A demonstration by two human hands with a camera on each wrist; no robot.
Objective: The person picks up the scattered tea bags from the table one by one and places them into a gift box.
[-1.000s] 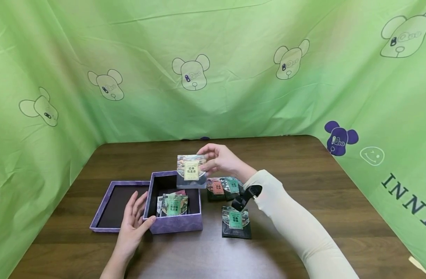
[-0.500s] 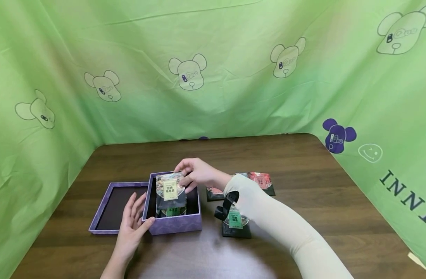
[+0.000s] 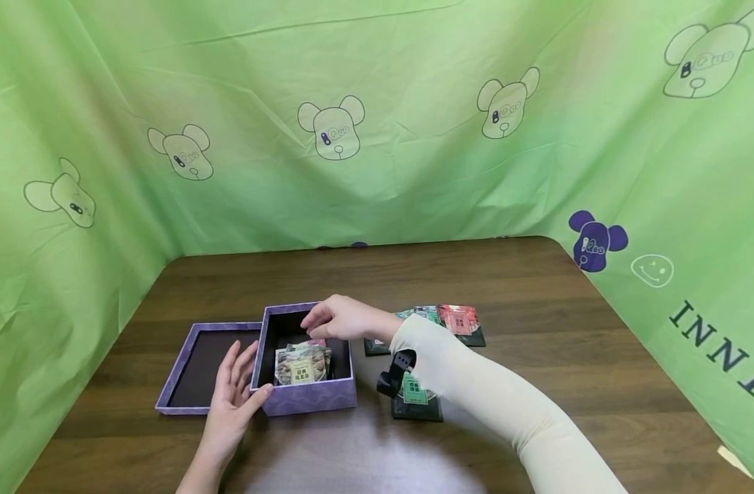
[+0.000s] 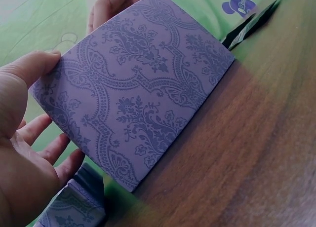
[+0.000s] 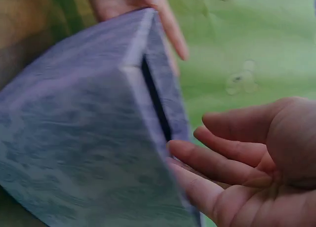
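Observation:
A purple patterned box (image 3: 311, 398) stands uncovered on the table. In it, near the front wall, several flat tea sachets lie overlapping, a pale-labelled tea sachet (image 3: 301, 367) on top. My left hand (image 3: 228, 401) is at the box's front left corner; in the left wrist view its thumb touches the rim and its loosely extended fingers run along the side wall. Over the box's back right part hovers my right hand (image 3: 346, 319), with nothing in its relaxed fingers. The right wrist view, rather blurred, has those fingertips (image 5: 180, 150) close to the box's rim.
The purple lid (image 3: 213, 367) lies inner side up, left of the box. Right of the box are a red-labelled tea sachet (image 3: 460, 322) among other sachets and, nearer, a green-labelled tea sachet (image 3: 416, 405), partly behind the right wrist. A green printed curtain (image 3: 377, 192) hangs around the table.
My right hand has carried the pale-labelled sachet left and down into the box, laid it on the other sachets and let go. My left hand has stayed at the corner.

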